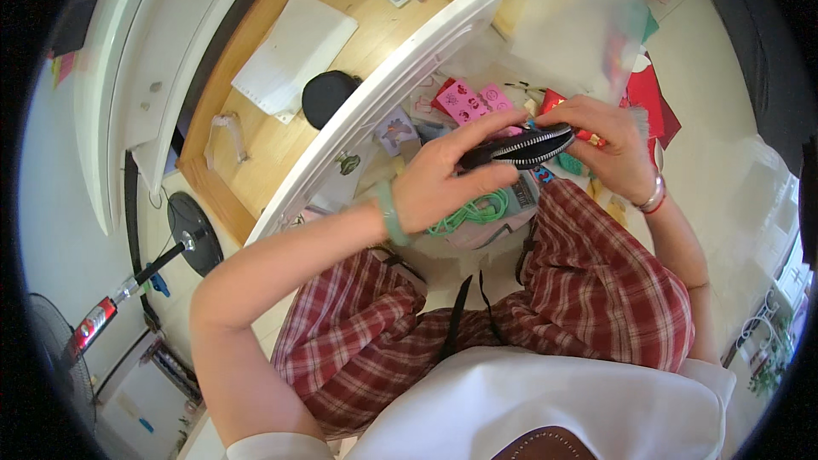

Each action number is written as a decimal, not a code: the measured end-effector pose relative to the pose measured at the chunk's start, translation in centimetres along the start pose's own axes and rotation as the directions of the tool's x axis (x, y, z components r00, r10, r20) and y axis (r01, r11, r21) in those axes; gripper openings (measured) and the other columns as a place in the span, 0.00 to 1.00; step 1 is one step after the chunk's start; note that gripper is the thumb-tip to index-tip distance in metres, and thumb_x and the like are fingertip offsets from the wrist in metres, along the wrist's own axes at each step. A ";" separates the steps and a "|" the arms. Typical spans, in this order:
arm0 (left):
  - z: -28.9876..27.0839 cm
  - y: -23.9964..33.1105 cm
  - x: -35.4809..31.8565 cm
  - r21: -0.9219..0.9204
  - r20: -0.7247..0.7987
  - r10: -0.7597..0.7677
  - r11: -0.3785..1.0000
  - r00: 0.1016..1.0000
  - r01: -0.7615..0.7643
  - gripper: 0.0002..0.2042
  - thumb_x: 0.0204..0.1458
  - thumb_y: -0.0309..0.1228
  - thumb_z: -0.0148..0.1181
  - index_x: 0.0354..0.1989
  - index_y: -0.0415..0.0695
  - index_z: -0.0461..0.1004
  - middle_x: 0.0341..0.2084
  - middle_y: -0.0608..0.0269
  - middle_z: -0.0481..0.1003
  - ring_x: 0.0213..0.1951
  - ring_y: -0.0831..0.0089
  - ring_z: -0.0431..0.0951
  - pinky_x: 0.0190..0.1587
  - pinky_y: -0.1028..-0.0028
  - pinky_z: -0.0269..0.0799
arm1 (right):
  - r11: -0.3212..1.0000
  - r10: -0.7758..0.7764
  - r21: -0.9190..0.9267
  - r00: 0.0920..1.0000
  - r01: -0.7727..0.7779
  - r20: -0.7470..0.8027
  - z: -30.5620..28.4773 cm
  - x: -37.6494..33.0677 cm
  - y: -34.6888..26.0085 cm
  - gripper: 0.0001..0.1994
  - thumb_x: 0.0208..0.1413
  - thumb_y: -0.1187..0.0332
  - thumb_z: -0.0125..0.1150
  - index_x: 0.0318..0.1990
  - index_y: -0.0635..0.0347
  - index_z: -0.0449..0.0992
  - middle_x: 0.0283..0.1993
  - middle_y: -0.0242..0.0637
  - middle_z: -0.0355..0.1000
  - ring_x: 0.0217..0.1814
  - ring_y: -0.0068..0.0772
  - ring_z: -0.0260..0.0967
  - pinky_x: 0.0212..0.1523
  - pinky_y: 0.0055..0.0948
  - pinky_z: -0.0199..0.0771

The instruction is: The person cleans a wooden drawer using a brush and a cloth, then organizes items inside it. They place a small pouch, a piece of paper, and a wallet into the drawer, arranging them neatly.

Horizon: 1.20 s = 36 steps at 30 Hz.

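A small black zip pouch (535, 153) is held between both hands above my knees. Its silver-toothed zipper is parted, leaving a narrow dark gap; what lies inside cannot be made out. My left hand (436, 177) is closed around the pouch's left end, thumb on the near side and fingers on the far side. At the other end, my right hand (612, 146) pinches the pouch near the zipper's end. Below the pouch lies a coiled green cable (477, 211). A pink patterned sheet (470, 102) and red packets (645, 111) lie just beyond the hands.
To the left, an open wooden drawer (223, 204) with a white front panel (400, 64) holds white paper (294, 55) and a round black item (327, 100). Clear plastic bags (562, 30) lie beyond my hands. A fan's round base (194, 234) is at far left.
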<state>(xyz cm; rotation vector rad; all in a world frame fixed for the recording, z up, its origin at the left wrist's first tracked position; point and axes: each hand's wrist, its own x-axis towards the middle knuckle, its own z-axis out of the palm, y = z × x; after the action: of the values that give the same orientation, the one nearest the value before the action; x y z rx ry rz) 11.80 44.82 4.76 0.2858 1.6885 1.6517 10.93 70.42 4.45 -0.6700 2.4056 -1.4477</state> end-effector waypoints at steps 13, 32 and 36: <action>-9.8 4.8 -4.2 -0.027 0.037 -0.003 1.000 0.999 0.004 0.25 0.56 0.38 0.64 0.58 0.40 0.68 0.44 0.68 0.75 0.45 0.83 0.73 0.51 0.78 0.70 | 0.897 -0.383 -0.091 0.863 0.433 0.329 -0.1 13.2 -9.1 0.14 0.51 0.79 0.60 0.46 0.63 0.78 0.39 0.39 0.76 0.38 0.28 0.73 0.40 0.27 0.72; -14.9 0.7 -11.6 -0.217 -0.259 0.308 0.905 0.915 -0.366 0.23 0.64 0.47 0.50 0.58 0.42 0.69 0.44 0.71 0.74 0.44 0.84 0.71 0.50 0.79 0.68 | 0.983 -0.048 0.180 0.923 -0.023 0.383 6.9 20.6 -17.8 0.09 0.59 0.67 0.61 0.36 0.65 0.76 0.27 0.26 0.72 0.28 0.14 0.67 0.29 0.17 0.65; -15.6 0.7 -12.5 -0.064 -0.278 0.352 0.921 0.894 -0.383 0.19 0.63 0.43 0.53 0.53 0.41 0.74 0.39 0.71 0.75 0.41 0.83 0.71 0.46 0.79 0.69 | 0.979 -0.122 0.201 0.884 0.033 0.451 7.9 21.0 -18.1 0.07 0.58 0.70 0.61 0.35 0.66 0.75 0.28 0.28 0.72 0.29 0.14 0.67 0.30 0.17 0.66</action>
<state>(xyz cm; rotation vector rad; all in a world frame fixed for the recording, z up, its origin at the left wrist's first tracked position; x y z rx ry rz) 10.44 25.16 8.06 0.3614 1.8005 2.1423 0.93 46.49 17.03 -0.9506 1.8715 -1.3370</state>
